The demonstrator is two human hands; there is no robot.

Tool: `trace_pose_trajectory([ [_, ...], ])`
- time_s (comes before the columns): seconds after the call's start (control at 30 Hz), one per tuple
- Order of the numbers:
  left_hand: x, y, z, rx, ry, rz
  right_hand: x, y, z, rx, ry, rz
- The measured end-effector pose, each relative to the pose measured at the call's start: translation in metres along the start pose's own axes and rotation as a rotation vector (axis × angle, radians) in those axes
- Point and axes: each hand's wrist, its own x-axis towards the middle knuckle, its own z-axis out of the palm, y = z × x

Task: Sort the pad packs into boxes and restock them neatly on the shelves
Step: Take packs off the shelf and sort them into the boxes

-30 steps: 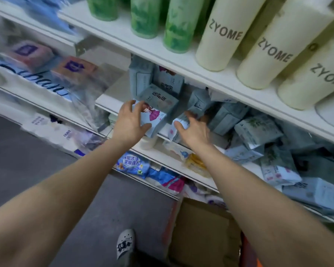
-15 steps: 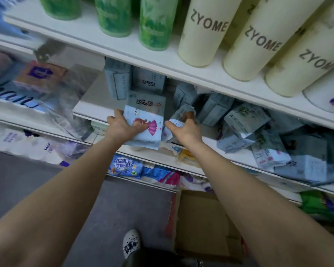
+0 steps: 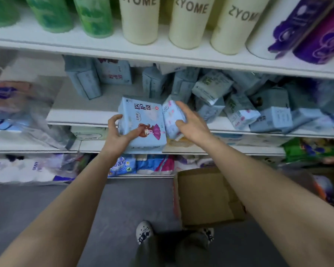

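Left hand: the left hand (image 3: 117, 136) holds the large blue pad pack (image 3: 142, 124); the thumb lies across its front and the other fingers curl round its left edge.
Right hand: the right hand (image 3: 191, 125) holds a smaller white-blue pad pack (image 3: 172, 117); the fingers wrap over its top and the thumb presses its front.
Place of the packs: both are in front of the middle shelf (image 3: 81, 115), off its board, and they touch each other between the two thumbs.
Box: one open cardboard box (image 3: 204, 197) stands on the floor, well below the right wrist.
Risk 1: I think the large pack can slip, because only its left edge is held and the wrapper looks smooth.
Risk 2: the heap of pad packs (image 3: 245, 105) behind the right fingers lies tilted; a touch of the knuckles may bring some down over the shelf edge.
Risk 3: a pack dropped from here may miss the box and land on the floor beside it.
Count, held packs: two.
Count, loose packs on the shelf: more than ten; the blur prevents an exact number.
Count, boxes: one.
Count, cream ZYOME rolls (image 3: 139, 20) above the fingers: three.
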Motion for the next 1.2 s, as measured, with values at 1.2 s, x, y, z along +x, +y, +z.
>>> trace_pose_trajectory([
  [1.2,-0.227,-0.072,0.693,0.639,-0.885,0.219,-0.418,0.583,-0.339,0.323,0.524,0.745],
])
